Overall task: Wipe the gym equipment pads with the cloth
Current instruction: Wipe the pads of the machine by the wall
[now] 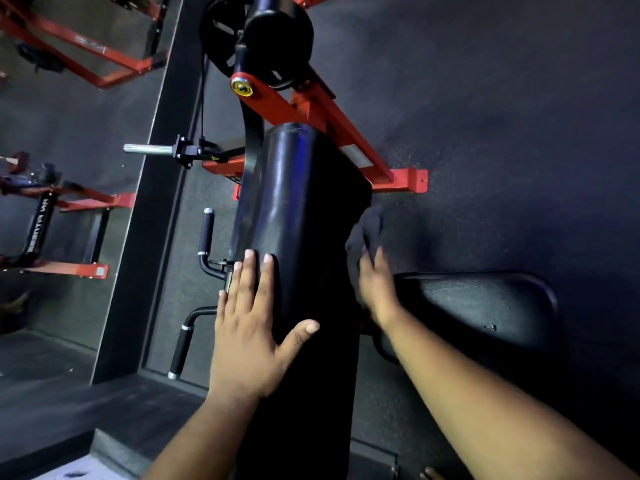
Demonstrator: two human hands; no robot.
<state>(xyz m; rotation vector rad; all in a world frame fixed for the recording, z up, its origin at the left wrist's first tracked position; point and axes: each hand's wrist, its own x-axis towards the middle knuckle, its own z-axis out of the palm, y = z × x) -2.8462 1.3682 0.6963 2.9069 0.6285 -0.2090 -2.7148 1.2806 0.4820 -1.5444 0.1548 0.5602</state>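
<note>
- Left hand (pixel 247 332) lay flat on the pad (pixel 294 220), fingers straight and spread, thumb splayed wide; it appeared to be bracing.
- Pad, upright at centre, looked glossy, likely slick, firm and fixed to the red frame (pixel 332 116).
- Right hand (pixel 375 284) bunched a dark cloth (pixel 365 233) against the pad's right edge; the cloth looked soft, limp and light, best gripped wadded.
- Seat (pixel 485 306) lay right, apart.
</note>
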